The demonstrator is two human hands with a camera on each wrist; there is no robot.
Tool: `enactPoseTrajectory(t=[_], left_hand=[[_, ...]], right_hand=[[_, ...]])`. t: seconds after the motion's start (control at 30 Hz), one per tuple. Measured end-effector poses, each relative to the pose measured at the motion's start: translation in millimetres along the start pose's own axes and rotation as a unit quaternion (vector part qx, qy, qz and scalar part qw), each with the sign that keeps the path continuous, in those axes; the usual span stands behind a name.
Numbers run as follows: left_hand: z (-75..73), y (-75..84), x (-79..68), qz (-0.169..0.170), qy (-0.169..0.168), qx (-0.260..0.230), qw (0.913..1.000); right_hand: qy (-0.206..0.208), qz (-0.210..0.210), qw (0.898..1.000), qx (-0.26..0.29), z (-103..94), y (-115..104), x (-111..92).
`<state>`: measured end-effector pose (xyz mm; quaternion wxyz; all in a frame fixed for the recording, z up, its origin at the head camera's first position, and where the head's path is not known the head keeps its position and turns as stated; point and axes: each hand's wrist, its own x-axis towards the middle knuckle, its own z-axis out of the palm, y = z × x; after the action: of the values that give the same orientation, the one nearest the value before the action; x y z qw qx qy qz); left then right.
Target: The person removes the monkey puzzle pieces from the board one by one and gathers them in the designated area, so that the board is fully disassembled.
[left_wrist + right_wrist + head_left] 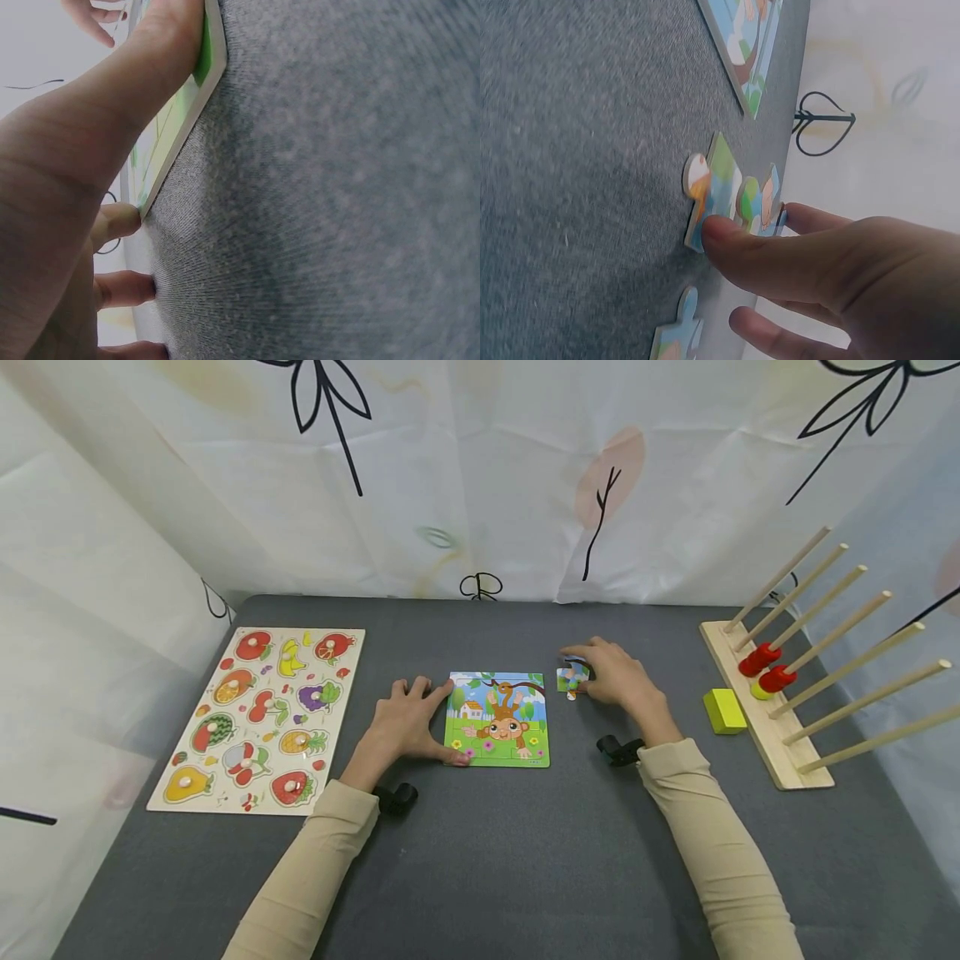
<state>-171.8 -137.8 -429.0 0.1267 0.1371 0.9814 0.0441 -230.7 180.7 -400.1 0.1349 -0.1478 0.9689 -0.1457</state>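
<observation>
monkey puzzle (498,720): sits mid-table on the grey felt table (480,860), basically the anchor for everything else here.
left hand (408,722): fingers spread flat, pressing the puzzle's left edge, thumb on its near-left corner.
right hand (615,672): just off the puzzle's top-right corner, pinching a loose puzzle piece (724,191); another loose piece (676,334) lies right beside it.
edges/room: bare felt nearer the person than the puzzle; fruit peg board (258,718) well to its left, peg rack (780,693) and yellow block (723,710) well to its right.
writing: can't make out any.
</observation>
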Motion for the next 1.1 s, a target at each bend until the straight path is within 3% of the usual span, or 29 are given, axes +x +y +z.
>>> enactPoseTrajectory(t=[0.47, 0.87, 1.1], left_hand=[[-0.2, 0.0, 0.3, 0.002, 0.0, 0.002, 1.0], [-1.2, 0.0, -0.2, 0.003, -0.003, 0.001, 1.0], [0.6, -1.0, 0.3, 0.001, -0.002, 0.002, 1.0]], right_hand=[[-0.023, 0.011, 1.0, -0.008, -7.9, 15.7, -7.5], [-0.039, 0.039, 0.998, -0.013, -26.1, 52.1, -22.9], [-0.051, 0.061, 0.997, -0.007, -25.8, 71.2, -25.7]])
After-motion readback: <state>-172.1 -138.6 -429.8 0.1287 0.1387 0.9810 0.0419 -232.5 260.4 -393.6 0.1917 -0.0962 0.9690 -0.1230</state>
